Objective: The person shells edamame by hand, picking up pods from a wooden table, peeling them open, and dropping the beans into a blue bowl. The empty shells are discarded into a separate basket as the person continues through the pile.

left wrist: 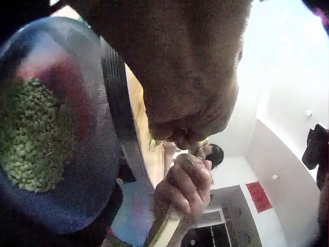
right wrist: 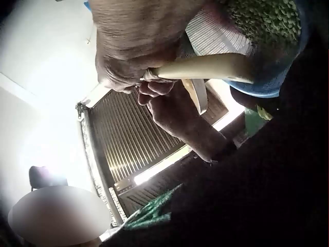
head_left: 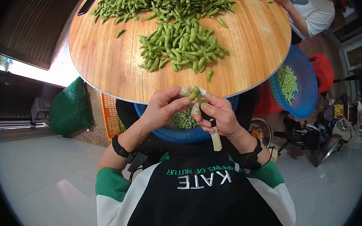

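Over the near edge of the table (head_left: 108, 76), my left hand (head_left: 164, 105) pinches a green soybean pod (head_left: 193, 93) between thumb and forefinger. Facing it, my right hand (head_left: 221, 113) grips a cream-handled tool (head_left: 216, 140); its handle points down toward my lap. Two cream parts of this tool show in the right wrist view, its working end hidden by the fingers. Pale wrappings (head_left: 196, 110) cover some fingertips, which meet around the pod. Below both hands sits a blue basin (head_left: 162, 135) with shelled green beans (head_left: 184, 120).
A small heap of pods (head_left: 181, 46) lies ahead of my hands, a larger pile (head_left: 155, 2) behind it. A phone (head_left: 88, 4) lies at the table's left. To the right, another blue basin (head_left: 304, 86) holds shelled beans near a red stool (head_left: 321, 72). Another person (head_left: 311, 15) sits at upper right.
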`<state>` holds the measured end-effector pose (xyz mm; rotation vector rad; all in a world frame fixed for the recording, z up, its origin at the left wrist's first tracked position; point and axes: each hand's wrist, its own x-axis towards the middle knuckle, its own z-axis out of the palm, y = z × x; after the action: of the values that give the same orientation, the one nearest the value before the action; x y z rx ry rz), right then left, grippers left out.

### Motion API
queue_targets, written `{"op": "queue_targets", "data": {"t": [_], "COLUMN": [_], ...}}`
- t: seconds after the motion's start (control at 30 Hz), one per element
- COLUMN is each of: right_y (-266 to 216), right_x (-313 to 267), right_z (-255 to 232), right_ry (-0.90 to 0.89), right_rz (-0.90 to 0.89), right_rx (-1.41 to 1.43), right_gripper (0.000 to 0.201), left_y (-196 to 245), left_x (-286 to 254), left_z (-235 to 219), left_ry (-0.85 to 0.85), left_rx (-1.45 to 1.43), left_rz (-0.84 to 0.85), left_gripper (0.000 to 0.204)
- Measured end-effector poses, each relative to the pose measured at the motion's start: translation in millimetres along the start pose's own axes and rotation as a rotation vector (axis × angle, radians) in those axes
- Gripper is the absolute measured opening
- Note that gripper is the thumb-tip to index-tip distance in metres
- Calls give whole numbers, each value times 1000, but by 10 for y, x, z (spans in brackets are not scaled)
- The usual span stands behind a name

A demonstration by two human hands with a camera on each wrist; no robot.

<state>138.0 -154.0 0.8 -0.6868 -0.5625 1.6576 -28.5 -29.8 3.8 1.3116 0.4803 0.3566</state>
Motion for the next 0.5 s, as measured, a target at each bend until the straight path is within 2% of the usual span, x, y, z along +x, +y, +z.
{"op": "queue_targets", "data": {"t": [0.03,0.1,0.23,0.3,0.33,0.4,0.5], "right_y": [4,13,17,18,33,60,28], "right_x": [-1,0,5,-16,-18,-6,-17], "right_z": [12,39,34,-1,-29,-79,-40], "right_ry": [0,90,114,55,55,-56,13], "right_rz": [1,13,11,63,66,118,82], "right_rx": [-1,-28,-42,74,73,186,153], "right_gripper": [44,40,35,32,32,31,30], "left_y": [-14,-51,-90,-103,-145,-220,-221], "left_x": [1,7,24,26,33,54,55], "left_z": [-6,-22,-69,-114,-125,-146,-93], "left_ry": [1,40,12,-61,-59,-316,-222], "left_rx": [-1,262,188,-385,-388,-788,-641], "left_rz": [1,196,136,-197,-197,-260,-225], "left_gripper": [16,17,16,17,17,18,20]}}
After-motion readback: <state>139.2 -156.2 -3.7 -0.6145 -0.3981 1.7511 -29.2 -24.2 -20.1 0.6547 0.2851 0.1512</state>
